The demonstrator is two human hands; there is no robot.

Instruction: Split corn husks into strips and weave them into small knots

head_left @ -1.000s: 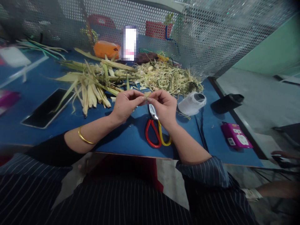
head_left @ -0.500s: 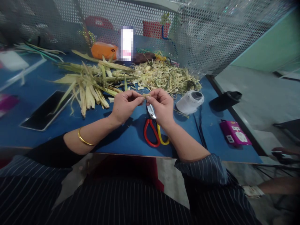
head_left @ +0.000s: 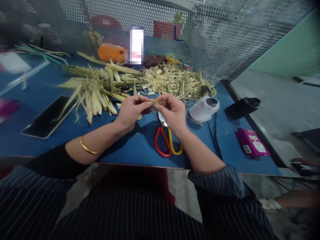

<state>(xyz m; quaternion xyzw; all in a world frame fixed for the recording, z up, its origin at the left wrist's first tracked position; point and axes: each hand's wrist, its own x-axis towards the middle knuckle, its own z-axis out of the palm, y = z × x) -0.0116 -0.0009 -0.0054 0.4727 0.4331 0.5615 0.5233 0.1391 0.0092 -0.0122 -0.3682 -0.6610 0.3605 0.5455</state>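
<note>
Between my fingertips is a small tan piece of husk point(head_left: 154, 101). My left hand point(head_left: 132, 111) pinches its left end between thumb and finger, and my right hand point(head_left: 172, 111) pinches the right end. Just below my right hand lie scissors point(head_left: 163, 141) with one red and one yellow handle, on the blue table point(head_left: 140, 151). Long pale husk strips point(head_left: 97, 96) spread out left of my hands. Behind them is a heap of shredded husk point(head_left: 175, 80). To the right a white thread cone point(head_left: 204, 109) lies tilted.
A dark phone point(head_left: 50, 116) lies at the left. Near the right edge are a black cone point(head_left: 242, 108) and a purple packet point(head_left: 252, 143). An orange packet point(head_left: 111, 53) and a lit screen point(head_left: 137, 45) stand before the perforated metal panel point(head_left: 212, 43). Another person's arm point(head_left: 297, 198) shows at the far right.
The tan husk piece between my fingers now shows a wider, flatter face. Both hands stay in nearly the same place, and more of the scissors' yellow handle shows.
</note>
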